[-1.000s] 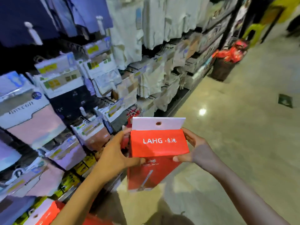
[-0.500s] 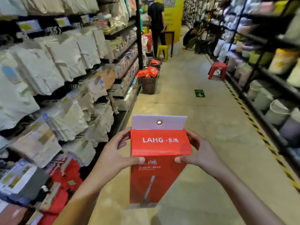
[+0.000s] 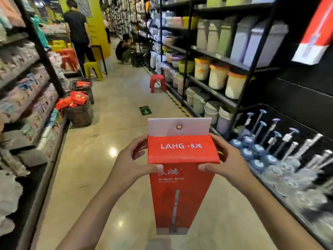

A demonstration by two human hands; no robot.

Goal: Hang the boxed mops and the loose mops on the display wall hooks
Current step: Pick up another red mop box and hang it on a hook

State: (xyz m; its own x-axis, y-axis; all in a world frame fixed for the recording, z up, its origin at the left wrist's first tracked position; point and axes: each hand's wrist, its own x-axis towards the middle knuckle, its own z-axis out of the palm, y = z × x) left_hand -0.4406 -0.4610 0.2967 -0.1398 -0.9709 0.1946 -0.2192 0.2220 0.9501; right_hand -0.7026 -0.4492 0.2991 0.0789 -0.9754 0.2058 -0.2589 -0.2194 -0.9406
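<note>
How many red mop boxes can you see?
2. One red mop box is held in both hands, left hand and right hand. Another red box hangs top right. More may be hidden.

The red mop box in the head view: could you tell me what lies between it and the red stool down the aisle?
Bare floor, apart from a green arrow sticker, between the red mop box and red stool.

a shop aisle: black shelving [image 3: 187, 56] stacked with plastic bins [image 3: 234, 83] on one side, packaged textiles [image 3: 27, 91] on the other, baskets of goods [image 3: 79, 112] on the floor.
</note>
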